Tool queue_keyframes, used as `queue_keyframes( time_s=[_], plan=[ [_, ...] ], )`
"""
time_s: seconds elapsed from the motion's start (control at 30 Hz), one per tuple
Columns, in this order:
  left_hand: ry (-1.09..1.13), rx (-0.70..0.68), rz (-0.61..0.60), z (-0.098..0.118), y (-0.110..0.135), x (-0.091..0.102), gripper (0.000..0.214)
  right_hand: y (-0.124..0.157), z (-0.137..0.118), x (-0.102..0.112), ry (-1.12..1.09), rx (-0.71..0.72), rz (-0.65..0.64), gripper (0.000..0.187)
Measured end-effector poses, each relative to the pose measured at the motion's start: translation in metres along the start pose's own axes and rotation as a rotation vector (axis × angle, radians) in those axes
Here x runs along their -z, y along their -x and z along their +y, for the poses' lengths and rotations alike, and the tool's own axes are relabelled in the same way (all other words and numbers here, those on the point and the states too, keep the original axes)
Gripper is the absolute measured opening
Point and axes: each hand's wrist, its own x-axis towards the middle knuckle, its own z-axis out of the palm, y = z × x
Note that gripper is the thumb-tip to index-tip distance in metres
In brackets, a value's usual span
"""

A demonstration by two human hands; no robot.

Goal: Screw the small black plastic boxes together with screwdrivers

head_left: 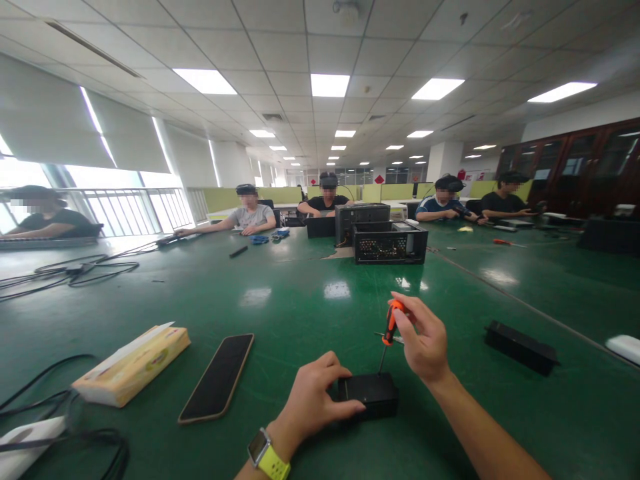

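A small black rectangular box [376,395] lies on the green table in front of me. My left hand [323,393], with a watch on a yellow-green strap at the wrist, grips the box's left end between thumb and fingers. Above the box, my right hand [423,333] is closed around the orange and black handle of a screwdriver [391,325]. The screwdriver stands slightly tilted, its shaft reaching down to the box's far edge. Whether the tip sits in a screw is too small to tell. Behind the screwdriver lies a thin metal item, partly hidden.
A smartphone [217,378] and a tissue pack [133,365] lie to the left, near black cables [75,270]. On the right rests another black box [521,347]. Open computer cases [390,243] stand further back. Several people sit around the table; another screwdriver [505,242] lies far right.
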Motion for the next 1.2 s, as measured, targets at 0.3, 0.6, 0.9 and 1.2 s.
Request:
queue_keyframes(
  time_s=[0.3, 0.6, 0.9, 1.2],
  plan=[
    [0.009, 0.003, 0.002, 0.0003, 0.0004, -0.0009, 0.04, 0.0007, 0.0008, -0.0012, 0.016, 0.044, 0.051, 0.022],
    [0.024, 0.006, -0.003, 0.0016, 0.0003, -0.0001, 0.041, 0.0016, 0.0017, -0.0022, -0.011, 0.02, 0.07, 0.019],
    [0.025, 0.001, 0.0, -0.0004, 0.0001, -0.0011, 0.04, 0.0009, 0.0044, -0.0021, -0.013, -0.016, 0.075, 0.02],
    [0.027, 0.0, 0.002, 0.0016, 0.0007, 0.0005, 0.039, 0.0022, 0.0046, -0.0016, -0.089, -0.066, 0.065, 0.023]
  ],
)
